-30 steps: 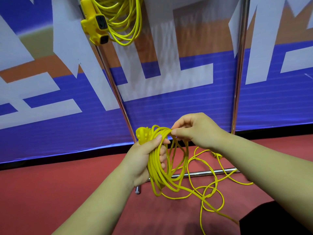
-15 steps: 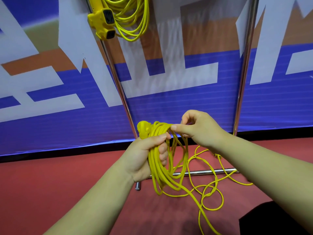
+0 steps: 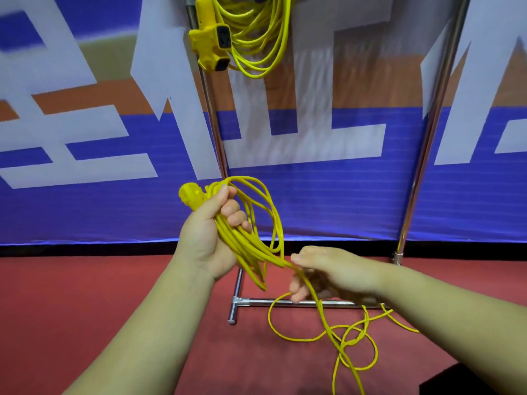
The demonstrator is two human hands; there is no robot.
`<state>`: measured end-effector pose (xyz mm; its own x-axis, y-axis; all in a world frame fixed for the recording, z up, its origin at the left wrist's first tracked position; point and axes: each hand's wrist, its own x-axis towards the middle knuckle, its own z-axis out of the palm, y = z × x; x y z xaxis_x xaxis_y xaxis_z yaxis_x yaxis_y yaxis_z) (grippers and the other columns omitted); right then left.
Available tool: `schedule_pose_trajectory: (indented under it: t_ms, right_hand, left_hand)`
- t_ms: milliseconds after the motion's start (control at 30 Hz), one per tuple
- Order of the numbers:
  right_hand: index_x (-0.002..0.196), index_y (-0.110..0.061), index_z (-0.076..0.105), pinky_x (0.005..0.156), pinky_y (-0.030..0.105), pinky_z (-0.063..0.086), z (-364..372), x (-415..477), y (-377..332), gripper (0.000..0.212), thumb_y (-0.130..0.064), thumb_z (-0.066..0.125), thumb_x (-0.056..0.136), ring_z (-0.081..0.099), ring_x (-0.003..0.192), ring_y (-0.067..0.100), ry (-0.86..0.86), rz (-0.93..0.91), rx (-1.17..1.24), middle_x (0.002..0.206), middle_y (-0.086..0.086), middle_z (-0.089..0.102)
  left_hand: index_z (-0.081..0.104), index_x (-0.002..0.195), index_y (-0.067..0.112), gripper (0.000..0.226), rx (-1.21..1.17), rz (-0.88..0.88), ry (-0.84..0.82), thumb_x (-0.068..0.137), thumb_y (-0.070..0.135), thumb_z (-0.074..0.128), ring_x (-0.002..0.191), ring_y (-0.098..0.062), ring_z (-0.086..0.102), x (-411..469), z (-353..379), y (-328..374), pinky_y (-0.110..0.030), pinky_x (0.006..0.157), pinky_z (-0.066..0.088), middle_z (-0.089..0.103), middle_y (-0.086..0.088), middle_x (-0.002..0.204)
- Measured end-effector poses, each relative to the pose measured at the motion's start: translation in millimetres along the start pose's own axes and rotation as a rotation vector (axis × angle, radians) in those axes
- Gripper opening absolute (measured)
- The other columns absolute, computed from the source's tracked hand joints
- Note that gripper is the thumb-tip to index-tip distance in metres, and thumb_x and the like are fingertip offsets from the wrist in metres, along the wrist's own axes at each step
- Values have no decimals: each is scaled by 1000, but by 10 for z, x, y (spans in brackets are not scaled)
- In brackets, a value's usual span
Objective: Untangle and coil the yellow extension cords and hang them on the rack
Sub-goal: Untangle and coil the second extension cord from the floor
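Nearest us, the loose cord (image 3: 352, 336) lies in light, limp loops on the red floor (image 3: 85, 309), soft enough to kink and cross itself, so we judge it best taken just ahead of the tangle and fed through lightly. Our right hand (image 3: 333, 276) curls loosely round that 1 strand just below the coil (image 3: 245, 249), which our left hand (image 3: 206, 238) grips firmly near the plug (image 3: 190, 195). Beyond, 1 finished cord (image 3: 256, 32) hangs on the rack (image 3: 212, 124).

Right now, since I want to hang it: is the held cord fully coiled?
Only partly. The left hand grips coiled loops, but the tail runs through the right hand to lie tangled on the floor.
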<state>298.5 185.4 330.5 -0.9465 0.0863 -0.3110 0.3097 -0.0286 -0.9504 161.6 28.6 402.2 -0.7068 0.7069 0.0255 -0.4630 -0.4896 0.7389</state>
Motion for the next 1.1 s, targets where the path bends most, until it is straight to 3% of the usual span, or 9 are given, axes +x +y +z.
schedule_pose_trajectory:
  t_ms: [67, 200, 267, 467, 800, 933, 1100]
  right_hand:
    - [90, -16, 46, 66, 27, 50, 71, 42, 28, 26, -39, 54, 99, 70, 81, 25, -31, 8, -27, 87, 10, 69]
    - [85, -15, 48, 76, 34, 55, 152, 101, 104, 22, -30, 59, 98, 61, 65, 17, -50, 35, -18, 75, 6, 62]
    - [84, -15, 49, 73, 33, 55, 160, 124, 153, 23, -29, 61, 98, 58, 62, 15, -33, 49, -8, 72, 5, 60]
    - [80, -14, 49, 58, 25, 50, 50, 135, 228, 26, -30, 59, 99, 59, 61, 17, 16, 54, -97, 72, 7, 61]
    - [87, -16, 51, 62, 20, 40, -238, -40, 400, 39, -54, 54, 96, 55, 60, 6, 59, 213, -533, 75, -2, 70]
    - [85, -15, 49, 60, 22, 42, -275, -126, 405, 34, -46, 58, 97, 60, 64, 10, 74, 210, -485, 75, 1, 69]
    - [82, -17, 54, 61, 21, 40, -370, -300, 400, 29, -40, 56, 99, 57, 64, 7, 10, 285, -602, 79, -1, 70]
  left_hand:
    - [60, 81, 20, 9, -5, 18, 15, 85, 28, 60, 44, -3, 41, 7, -69, 69, -20, 51, 43, 40, 10, 53]
    - [60, 80, 18, 18, 37, 89, 139, 97, 25, 55, 45, -4, 42, -26, -180, 157, -20, 52, 42, 41, 10, 54]
    - [61, 81, 18, 21, 35, 92, 200, 100, 25, 54, 46, -5, 44, -43, -242, 190, -21, 52, 44, 42, 9, 55]
    - [62, 84, 16, 19, 73, 130, 321, 100, 25, 56, 50, -8, 56, -80, -439, 311, -22, 54, 52, 51, 7, 54]
    - [62, 84, 16, 19, 33, 111, 335, 100, 24, 57, 45, -7, 49, -139, -484, 348, -19, 48, 46, 47, 7, 55]
    - [62, 84, 16, 18, 32, 106, 318, 100, 24, 57, 44, -6, 45, -147, -497, 366, -19, 47, 43, 45, 7, 56]
    - [63, 84, 17, 18, -31, 123, 300, 99, 25, 57, 46, -5, 43, -154, -593, 493, -22, 52, 42, 44, 9, 58]
